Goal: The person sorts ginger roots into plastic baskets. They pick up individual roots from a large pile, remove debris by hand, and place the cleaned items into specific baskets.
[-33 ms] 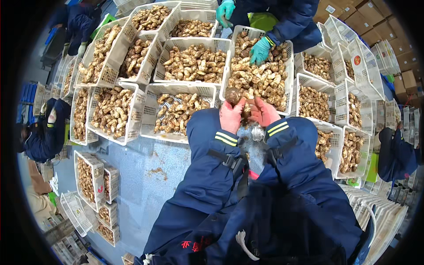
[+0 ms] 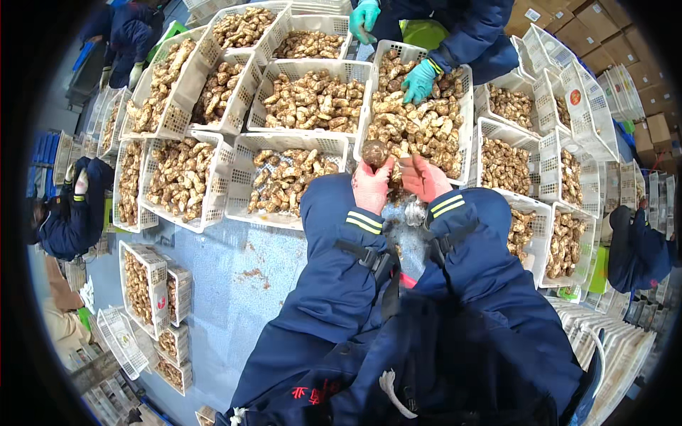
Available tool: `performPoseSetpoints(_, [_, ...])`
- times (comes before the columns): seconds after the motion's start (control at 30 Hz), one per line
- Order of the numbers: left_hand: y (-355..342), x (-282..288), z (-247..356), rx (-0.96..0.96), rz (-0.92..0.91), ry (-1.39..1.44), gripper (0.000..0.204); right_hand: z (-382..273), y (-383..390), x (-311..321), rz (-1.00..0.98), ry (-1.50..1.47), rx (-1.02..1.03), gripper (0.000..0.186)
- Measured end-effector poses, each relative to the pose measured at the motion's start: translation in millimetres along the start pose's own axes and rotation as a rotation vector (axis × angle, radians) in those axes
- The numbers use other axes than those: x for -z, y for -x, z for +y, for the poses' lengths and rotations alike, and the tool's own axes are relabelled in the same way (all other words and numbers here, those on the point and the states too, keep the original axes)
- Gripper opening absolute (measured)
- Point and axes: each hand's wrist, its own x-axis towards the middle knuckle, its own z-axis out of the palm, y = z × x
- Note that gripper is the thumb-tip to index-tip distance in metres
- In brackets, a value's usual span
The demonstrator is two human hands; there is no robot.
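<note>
A round brown mushroom cap (image 2: 375, 153) rises from my left hand (image 2: 371, 187), whose pink-gloved fingers are closed around the mushroom below it. Beside it, my right hand (image 2: 425, 179), also in a pink glove, has its fingers bent together and pointing at the left hand; whatever lies between those fingertips is hidden. Both hands are at the near edge of a white crate (image 2: 467, 135) heaped with soil-stained mushrooms (image 2: 419, 135). Across that crate, a co-worker's teal-gloved hand (image 2: 419, 81) rests on the mushrooms.
White perforated crates of mushrooms (image 2: 312, 99) stand close together to the left and ahead, with more crates (image 2: 566, 245) at the right. Blue floor (image 2: 241, 284) shows at the left. Other people (image 2: 74, 209) work at the sides. Cardboard boxes (image 2: 604, 35) are stacked at the far right.
My right hand's fingers have drawn in from a more spread pose. The left hand keeps the mushroom in nearly the same place. The co-worker's hand on the crate has hardly moved.
</note>
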Motion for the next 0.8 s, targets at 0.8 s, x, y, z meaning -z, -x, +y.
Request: performPoseSetpoints(0.8, [-5.4, 8.0, -20.8, 0.247, -0.035, 0.227, 0.024, -8.3, 31.1, -33.1, 0.079, 0.681, 0.410, 0.028])
